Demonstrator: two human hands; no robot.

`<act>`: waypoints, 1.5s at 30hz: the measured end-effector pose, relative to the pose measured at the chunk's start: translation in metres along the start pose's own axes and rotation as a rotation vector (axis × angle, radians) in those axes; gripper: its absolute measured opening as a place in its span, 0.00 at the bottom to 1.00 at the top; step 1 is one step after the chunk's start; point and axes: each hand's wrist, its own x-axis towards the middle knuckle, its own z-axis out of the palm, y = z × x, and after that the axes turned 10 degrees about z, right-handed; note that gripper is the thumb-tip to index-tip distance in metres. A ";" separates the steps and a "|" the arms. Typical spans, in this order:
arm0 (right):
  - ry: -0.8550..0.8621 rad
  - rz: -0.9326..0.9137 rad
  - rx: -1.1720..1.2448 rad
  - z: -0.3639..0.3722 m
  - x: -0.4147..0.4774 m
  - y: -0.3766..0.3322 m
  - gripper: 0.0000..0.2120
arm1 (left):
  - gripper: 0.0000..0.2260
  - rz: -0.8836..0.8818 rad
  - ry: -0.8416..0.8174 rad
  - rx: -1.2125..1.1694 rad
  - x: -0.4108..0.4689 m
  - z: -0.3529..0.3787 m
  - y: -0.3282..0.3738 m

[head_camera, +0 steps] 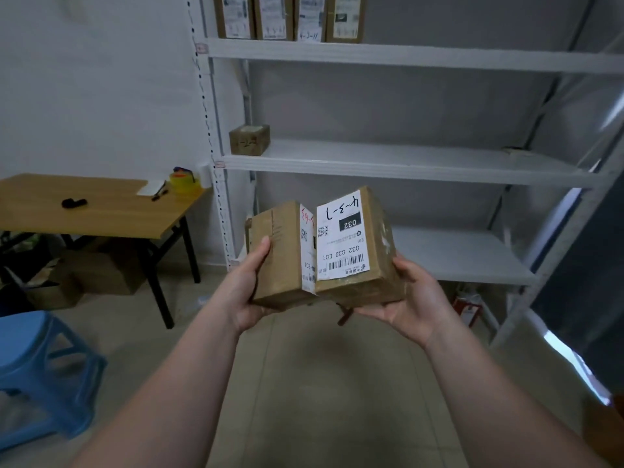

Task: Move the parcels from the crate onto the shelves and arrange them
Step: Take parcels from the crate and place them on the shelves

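Both hands are full: left hand (pixel 246 292) fingers (pixel 265 245) clamp the left parcel (pixel 275 258) at 9 o'clock, right hand (pixel 413 298) cups the right parcel (pixel 374 238) from under at 3, long sides aimed at the shelf (pixel 388 163) at 12, so I'd just reach forward.

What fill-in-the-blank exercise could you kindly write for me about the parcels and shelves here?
The left hand grips one brown parcel, the right hand a second parcel whose label's black patch reads ____.
The small box stands at the ____ end of the middle shelf.
On the top shelf stand ____ labelled parcels.
The plastic stool is ____.
Missing words: 032; left; four; blue.
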 end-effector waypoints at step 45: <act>0.598 -0.519 -0.531 -0.049 0.252 -0.310 0.46 | 0.18 0.137 0.185 -0.112 0.314 0.172 0.056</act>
